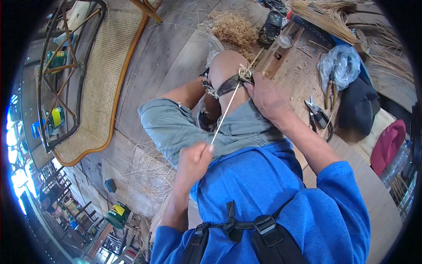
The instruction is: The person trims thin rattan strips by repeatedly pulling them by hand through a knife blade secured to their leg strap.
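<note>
"So, left hand [192, 162]?"
"Fingers curled tight around one pale strand [226, 112], stretched to the dark knee band [228, 85]."
"Right hand [271, 97]?"
"At band; grip unclear. Step: drawing, apparently; next needs steady tension."

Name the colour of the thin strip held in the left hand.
Pale cream: the thin strip shows in the head view.

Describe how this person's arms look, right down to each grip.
The left sleeve and right sleeve are blue and short. The left forearm and right forearm are uncovered. The left grip and right grip are bare hands; no gloves or wristbands show.
</note>
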Motion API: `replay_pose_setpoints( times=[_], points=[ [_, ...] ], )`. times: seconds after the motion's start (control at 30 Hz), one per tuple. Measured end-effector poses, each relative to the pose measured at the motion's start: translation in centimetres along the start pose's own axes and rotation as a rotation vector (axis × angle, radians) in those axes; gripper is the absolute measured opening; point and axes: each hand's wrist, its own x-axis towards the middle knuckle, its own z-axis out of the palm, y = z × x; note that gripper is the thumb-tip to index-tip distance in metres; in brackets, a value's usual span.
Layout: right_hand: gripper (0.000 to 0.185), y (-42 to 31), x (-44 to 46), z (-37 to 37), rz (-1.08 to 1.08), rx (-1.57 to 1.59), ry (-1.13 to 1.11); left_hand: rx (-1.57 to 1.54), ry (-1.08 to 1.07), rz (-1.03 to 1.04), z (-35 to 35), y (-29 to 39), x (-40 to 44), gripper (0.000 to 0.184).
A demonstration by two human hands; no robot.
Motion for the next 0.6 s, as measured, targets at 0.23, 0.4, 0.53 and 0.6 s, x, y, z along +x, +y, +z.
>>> replay_pose_setpoints(
  times=[0.23, 0.4, 0.53, 0.6],
  points=[
    [0.029, 1.0, 0.2, 0.9, 0.033, 0.032, 0.063, 0.015, -0.052, -0.060, -4.6, -4.7, -14.3, 0.033],
    [0.030, 1.4, -0.9, 0.5, -0.032, 0.088, 0.110, -0.433, 0.438, -0.238, -4.0, -5.3, -17.3, 0.027],
    [0.028, 1.3, -3.4, -1.2, -0.205, 0.254, 0.222, -0.441, 0.430, -0.285, -0.7, -0.9, -7.9, 0.019],
    [0.026, 1.2, -4.3, -1.1, -0.292, 0.337, 0.183, -0.537, 0.326, -0.150, 0.9, -0.6, -4.6, 0.018]
  ],
)
